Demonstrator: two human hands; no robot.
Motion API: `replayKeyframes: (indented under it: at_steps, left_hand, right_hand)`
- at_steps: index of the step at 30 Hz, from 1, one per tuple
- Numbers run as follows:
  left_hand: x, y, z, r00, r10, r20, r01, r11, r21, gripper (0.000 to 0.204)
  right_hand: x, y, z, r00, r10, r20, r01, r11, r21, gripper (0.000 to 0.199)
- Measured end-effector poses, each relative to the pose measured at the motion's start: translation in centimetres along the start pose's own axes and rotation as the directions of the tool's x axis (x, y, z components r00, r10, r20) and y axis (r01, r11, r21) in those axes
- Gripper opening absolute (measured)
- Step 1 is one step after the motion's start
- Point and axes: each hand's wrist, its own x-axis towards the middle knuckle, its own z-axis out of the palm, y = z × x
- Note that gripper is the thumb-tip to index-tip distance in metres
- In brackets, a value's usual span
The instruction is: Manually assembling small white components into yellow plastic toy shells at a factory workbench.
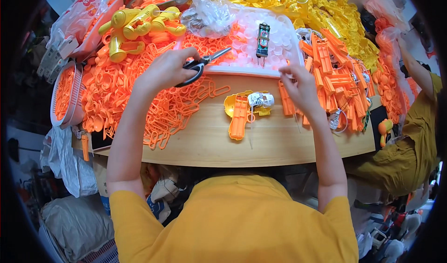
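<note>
**Crowded workshop, wooden bench**

A light wooden table (279, 144) spanned mid-frame under bright, even light. Bags and white sacks (74, 221) crowded the floor at lower left. At the right edge sat another person in olive clothing (409, 156). Walls were not visible.

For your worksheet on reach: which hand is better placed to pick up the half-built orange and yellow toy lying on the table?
Probably the right hand: its grip looks free and is nearer the toy. The left hand already holds the scissors.
</note>
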Motion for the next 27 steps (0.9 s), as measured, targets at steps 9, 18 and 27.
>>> replayKeyframes:
  at_steps: [9,18,27]
  left_hand:
    - [6.2,-1.1,1.2,0.986,0.161,-0.034,-0.147,0.957,0.250,0.027]
    - [2.7,3.6,6.2,0.801,0.572,-0.179,-0.563,0.820,0.104,0.027]
    - [-6.0,7.5,17.2,0.710,0.687,0.156,-0.701,0.667,0.252,0.013]
  right_hand:
    - [8.0,5.6,3.4,0.990,0.120,0.077,-0.050,0.799,-0.599,0.017]
    - [7.2,6.3,3.5,0.972,-0.114,-0.203,-0.007,0.856,-0.517,0.020]
    - [4.0,3.2,3.4,0.746,-0.467,-0.475,0.377,0.884,-0.277,0.018]
